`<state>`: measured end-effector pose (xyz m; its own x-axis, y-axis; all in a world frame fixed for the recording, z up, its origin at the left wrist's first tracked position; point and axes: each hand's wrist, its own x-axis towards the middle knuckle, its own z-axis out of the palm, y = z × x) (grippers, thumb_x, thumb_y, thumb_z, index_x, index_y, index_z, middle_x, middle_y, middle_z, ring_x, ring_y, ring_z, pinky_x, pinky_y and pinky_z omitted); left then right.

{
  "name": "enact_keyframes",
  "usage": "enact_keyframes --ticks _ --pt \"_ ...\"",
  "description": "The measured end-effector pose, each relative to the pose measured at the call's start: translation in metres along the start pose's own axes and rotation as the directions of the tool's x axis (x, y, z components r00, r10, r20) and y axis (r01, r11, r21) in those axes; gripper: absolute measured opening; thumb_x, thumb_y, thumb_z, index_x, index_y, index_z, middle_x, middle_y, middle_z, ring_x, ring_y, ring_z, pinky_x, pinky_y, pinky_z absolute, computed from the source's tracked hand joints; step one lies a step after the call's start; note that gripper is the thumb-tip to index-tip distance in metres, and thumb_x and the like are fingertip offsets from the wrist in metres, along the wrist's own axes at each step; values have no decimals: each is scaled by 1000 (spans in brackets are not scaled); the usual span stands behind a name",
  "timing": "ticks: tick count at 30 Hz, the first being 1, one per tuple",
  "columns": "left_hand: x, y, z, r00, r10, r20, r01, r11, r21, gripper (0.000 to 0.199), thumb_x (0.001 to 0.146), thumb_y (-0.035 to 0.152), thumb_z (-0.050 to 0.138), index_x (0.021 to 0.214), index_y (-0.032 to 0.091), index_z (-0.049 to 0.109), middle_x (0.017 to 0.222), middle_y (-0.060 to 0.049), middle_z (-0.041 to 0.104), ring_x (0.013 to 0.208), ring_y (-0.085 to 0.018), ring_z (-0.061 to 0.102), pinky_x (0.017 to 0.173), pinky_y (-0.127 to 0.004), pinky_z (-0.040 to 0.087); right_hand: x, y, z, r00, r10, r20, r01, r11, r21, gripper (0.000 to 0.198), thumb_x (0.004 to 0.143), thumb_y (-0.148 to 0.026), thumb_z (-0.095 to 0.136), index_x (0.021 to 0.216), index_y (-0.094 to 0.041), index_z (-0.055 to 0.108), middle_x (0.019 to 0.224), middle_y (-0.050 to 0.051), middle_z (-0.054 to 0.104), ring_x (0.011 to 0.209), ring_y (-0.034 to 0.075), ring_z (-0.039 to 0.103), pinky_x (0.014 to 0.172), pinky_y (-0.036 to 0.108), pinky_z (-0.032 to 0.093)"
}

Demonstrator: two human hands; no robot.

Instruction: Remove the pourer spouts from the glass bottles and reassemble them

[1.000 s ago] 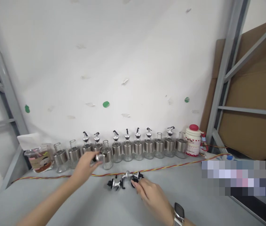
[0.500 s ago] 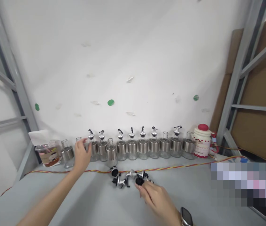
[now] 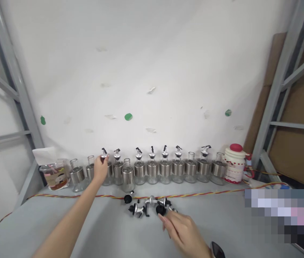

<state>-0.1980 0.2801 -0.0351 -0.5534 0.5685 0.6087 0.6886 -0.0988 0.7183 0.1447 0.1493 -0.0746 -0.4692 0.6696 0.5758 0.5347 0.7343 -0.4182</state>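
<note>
My left hand (image 3: 101,170) is closed around the neck of a glass bottle in the row at the wall, its fingertips at the base of the pour spout (image 3: 104,154) on top. The hand hides much of this bottle and part of the steel-banded bottle (image 3: 90,171) to its left, which has a bare neck. Low over the table, my right hand (image 3: 185,227) has its fingers closed on a pour spout (image 3: 160,210) whose black stopper end shows. Around it lie several loose silver-and-black pour spouts (image 3: 138,210), one with its dark underside showing (image 3: 128,198).
Several more steel-banded bottles (image 3: 165,168) stand along the wall, most with spouts fitted. A plastic cup of brown drink (image 3: 57,177) is at the left end, a white jar with a red lid (image 3: 234,165) at the right. A twisted red-yellow cord (image 3: 194,194) crosses the table.
My left hand has moved right, from beside a bare-necked bottle to the neck and spout of the bottle beside it. My right hand stays at the loose spouts, almost unchanged.
</note>
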Motion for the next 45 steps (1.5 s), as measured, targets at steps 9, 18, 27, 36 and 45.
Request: enact_keyframes --ticks 9,18,27,36,45 --pt "-21 6 -2 999 -35 -16 34 998 -57 28 83 28 49 109 16 49 108 -6 54 89 -18 57 74 -38 48 -2 4 2 1000 -2 28 1 1000 16 45 91 -35 24 61 -18 53 55 1 54 50 12 52 52 21 37" --pt "-34 10 -3 990 -17 -142 26 998 61 28 84 29 49 109 16 49 106 -6 55 87 -18 57 73 -38 48 -2 5 5 999 9 37 -11 999 40 42 91 -33 26 62 -18 52 55 1 53 52 11 51 54 21 36" --pt "-28 20 -1 982 90 -163 -90 996 4 28 83 29 49 109 16 49 107 -6 55 88 -18 57 74 -38 48 0 4 5 1000 -7 23 6 1000 29 46 91 -37 25 60 -17 52 54 1 53 50 11 51 52 20 36" --pt "-33 56 -22 955 252 -156 -259 965 -25 41 82 38 46 116 16 39 108 -10 47 98 -23 47 83 -41 38 0 -2 1 999 -41 2 41 999 -6 49 92 -37 22 59 -18 52 55 1 55 51 10 52 53 20 35" --pt "-133 56 -43 830 316 460 -351 936 -10 22 69 44 59 73 22 62 66 1 56 64 -19 56 62 -30 44 0 -5 0 999 -38 32 38 999 -23 51 91 -39 21 58 -18 53 53 1 55 50 10 53 52 20 34"
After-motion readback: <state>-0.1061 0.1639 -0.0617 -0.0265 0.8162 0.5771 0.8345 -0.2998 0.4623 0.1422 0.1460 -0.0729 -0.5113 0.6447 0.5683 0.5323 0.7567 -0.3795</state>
